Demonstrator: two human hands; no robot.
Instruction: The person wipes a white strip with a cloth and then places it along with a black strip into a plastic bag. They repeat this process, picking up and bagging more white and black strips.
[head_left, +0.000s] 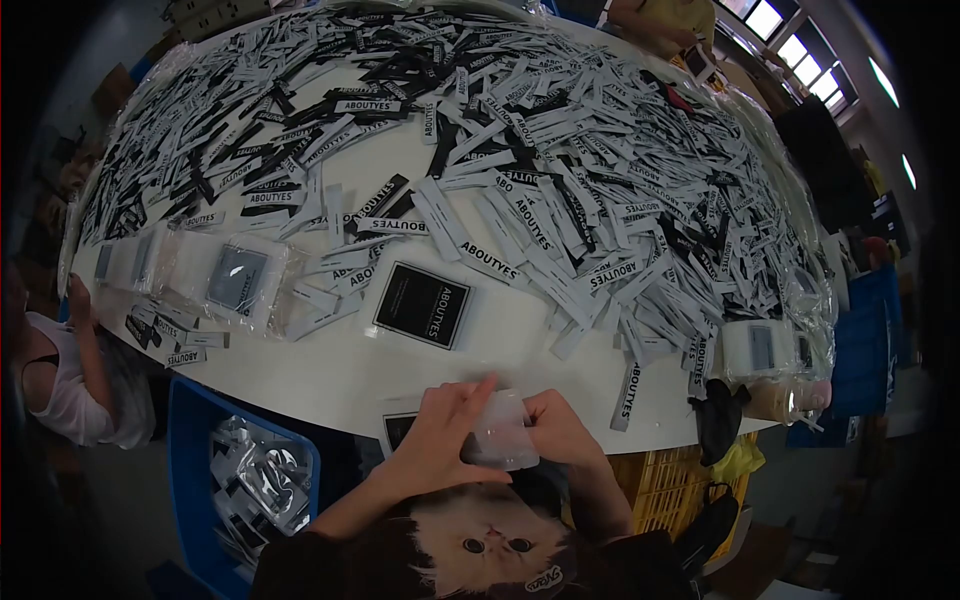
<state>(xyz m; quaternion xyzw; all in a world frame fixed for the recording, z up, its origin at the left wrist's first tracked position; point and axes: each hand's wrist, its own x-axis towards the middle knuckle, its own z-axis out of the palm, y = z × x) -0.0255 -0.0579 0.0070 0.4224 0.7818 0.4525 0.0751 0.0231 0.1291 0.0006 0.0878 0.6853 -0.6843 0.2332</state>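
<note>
At the table's near edge, a small translucent plastic bag [505,432] is between my two hands. My left hand [437,437] curves round its left side, fingers along the top and thumb along the bottom. The fingers of my right hand [557,428] are curled closed at the bag's right edge. Partly hidden behind my left hand is a black-and-white printed packet [398,428]. Just beyond my hands, a black square ABOUTYES packet [422,305] with a white border lies flat on the table.
Heaps of slim black and white ABOUTYES sachets [560,200] cover much of the white table [330,365]. Plastic-wrapped stacks [237,275] stand at left. A blue bin [190,430] holds packets below left; a yellow crate [655,490] stands below right. Other people [75,380] sit round the table.
</note>
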